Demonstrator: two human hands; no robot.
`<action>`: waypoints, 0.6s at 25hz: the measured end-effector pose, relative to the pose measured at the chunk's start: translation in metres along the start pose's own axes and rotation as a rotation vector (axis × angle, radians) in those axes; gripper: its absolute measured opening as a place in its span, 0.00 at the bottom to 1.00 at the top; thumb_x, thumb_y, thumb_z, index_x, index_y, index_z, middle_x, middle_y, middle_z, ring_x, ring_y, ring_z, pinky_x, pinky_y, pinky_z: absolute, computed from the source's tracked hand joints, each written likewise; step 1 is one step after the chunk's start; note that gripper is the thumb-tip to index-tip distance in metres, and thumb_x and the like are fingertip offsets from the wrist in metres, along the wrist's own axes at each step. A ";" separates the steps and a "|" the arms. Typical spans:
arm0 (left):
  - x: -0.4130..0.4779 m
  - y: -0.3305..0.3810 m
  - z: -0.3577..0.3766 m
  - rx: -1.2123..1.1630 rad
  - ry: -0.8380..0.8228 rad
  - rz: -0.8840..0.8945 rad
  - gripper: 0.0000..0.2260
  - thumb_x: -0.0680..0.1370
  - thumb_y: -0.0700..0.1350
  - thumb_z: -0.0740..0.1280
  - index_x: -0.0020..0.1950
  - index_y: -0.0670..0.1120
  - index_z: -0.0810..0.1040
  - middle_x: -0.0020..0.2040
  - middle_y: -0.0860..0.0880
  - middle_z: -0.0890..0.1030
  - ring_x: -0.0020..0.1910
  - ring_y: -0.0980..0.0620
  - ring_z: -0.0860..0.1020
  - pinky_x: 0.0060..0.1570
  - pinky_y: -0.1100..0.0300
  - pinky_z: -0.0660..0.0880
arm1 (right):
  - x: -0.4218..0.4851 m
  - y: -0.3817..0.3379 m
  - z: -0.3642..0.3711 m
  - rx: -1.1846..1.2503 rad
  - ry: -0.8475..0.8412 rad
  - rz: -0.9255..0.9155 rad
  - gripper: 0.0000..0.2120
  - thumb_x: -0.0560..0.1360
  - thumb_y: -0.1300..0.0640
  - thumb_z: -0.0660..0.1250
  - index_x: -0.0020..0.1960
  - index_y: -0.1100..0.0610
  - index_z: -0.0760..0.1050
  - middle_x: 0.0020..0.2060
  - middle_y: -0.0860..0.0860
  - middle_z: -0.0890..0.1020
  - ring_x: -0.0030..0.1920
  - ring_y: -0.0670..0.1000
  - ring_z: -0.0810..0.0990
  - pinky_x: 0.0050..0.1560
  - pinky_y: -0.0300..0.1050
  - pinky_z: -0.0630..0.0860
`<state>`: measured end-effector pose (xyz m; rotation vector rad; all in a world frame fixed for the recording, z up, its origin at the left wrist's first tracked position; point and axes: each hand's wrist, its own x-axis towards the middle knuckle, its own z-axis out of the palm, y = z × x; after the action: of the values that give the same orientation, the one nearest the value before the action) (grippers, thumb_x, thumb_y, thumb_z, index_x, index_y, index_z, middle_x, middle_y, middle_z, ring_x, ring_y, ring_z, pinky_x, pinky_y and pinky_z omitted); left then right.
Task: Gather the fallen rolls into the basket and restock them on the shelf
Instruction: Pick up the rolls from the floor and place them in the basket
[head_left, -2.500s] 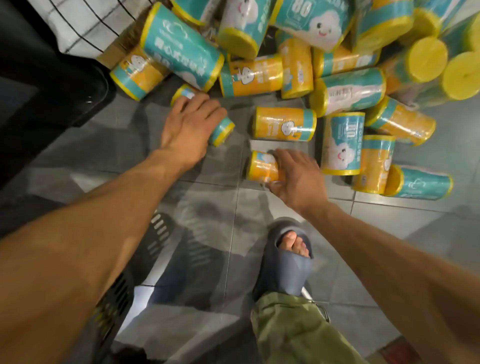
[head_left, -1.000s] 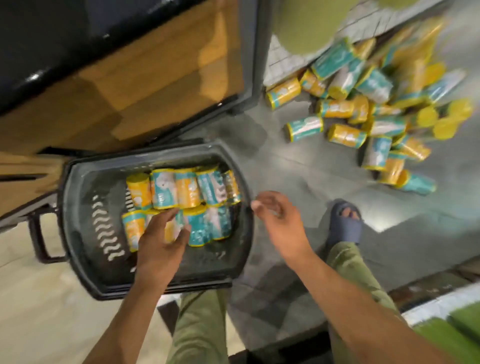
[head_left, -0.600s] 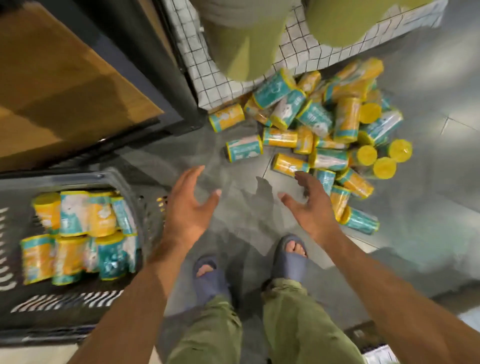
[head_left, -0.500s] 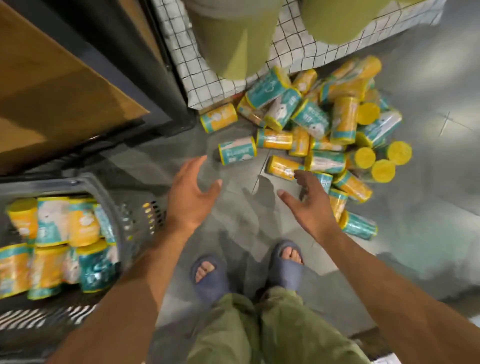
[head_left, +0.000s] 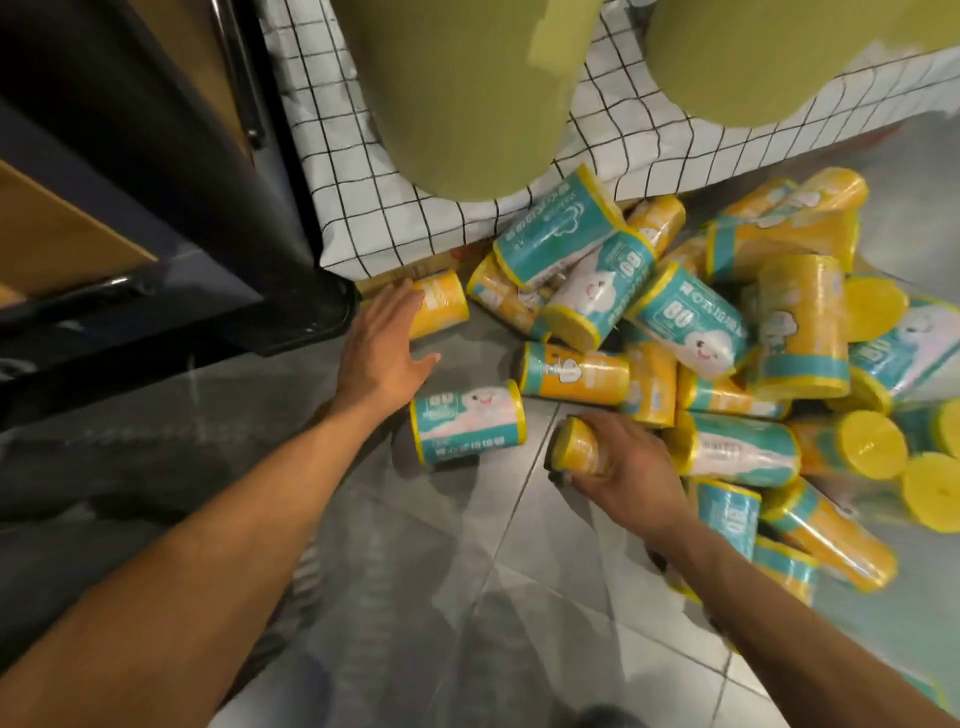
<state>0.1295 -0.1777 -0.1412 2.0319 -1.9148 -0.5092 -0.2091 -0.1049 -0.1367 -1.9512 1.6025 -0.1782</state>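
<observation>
1. The floor (head_left: 467, 597) is of grey glossy tiles, and a dark cabinet (head_left: 156, 208) with wooden panels stands at the left side.
2. A white checked cloth (head_left: 363, 197) with black lines hangs down to the floor at the back, and two big green cylinders (head_left: 467, 93) are in front of it at the top.
3. A pile of rolls (head_left: 691, 322), wrapped in yellow and teal, lies on the floor below the cloth and spreads to the right; many rolls lie over each other.
4. The left hand (head_left: 387, 353) reaches forward with straight, spread fingers. Its fingertips touch a yellow roll (head_left: 441, 304) that lies at the foot of the cloth, just beside the cabinet corner. The hand is not closed around it.
5. The right hand (head_left: 623, 467) is curled around a small yellow roll (head_left: 576, 447) at the near edge of the pile, and the yellow end of this roll sticks out to the left of the fingers.
6. A teal roll (head_left: 467, 423) with a smiling cloud picture lies on its side on the floor between the two hands, apart from the pile, and no hand touches it.
</observation>
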 end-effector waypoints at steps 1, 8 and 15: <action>0.004 -0.006 0.006 0.100 0.030 0.033 0.37 0.68 0.48 0.79 0.76 0.47 0.70 0.76 0.47 0.70 0.73 0.43 0.68 0.69 0.48 0.67 | 0.003 0.003 0.003 -0.064 0.011 -0.007 0.36 0.63 0.43 0.79 0.68 0.49 0.75 0.60 0.50 0.82 0.59 0.58 0.80 0.58 0.56 0.77; 0.008 -0.005 0.001 0.106 0.002 -0.057 0.37 0.66 0.47 0.80 0.73 0.53 0.70 0.64 0.44 0.78 0.61 0.38 0.76 0.59 0.46 0.71 | -0.012 0.002 -0.006 -0.168 -0.057 0.056 0.40 0.66 0.41 0.77 0.75 0.45 0.68 0.63 0.50 0.80 0.62 0.59 0.79 0.57 0.53 0.78; -0.054 0.050 -0.124 -0.457 0.204 -0.275 0.32 0.59 0.51 0.76 0.64 0.54 0.79 0.54 0.54 0.84 0.51 0.53 0.82 0.55 0.56 0.79 | 0.020 -0.089 -0.125 0.314 -0.151 -0.095 0.33 0.64 0.57 0.85 0.65 0.51 0.76 0.54 0.47 0.84 0.55 0.52 0.83 0.54 0.43 0.77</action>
<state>0.1381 -0.1300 -0.0057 1.9531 -1.2674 -0.6993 -0.1857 -0.1606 0.0055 -1.7531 1.3000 -0.2943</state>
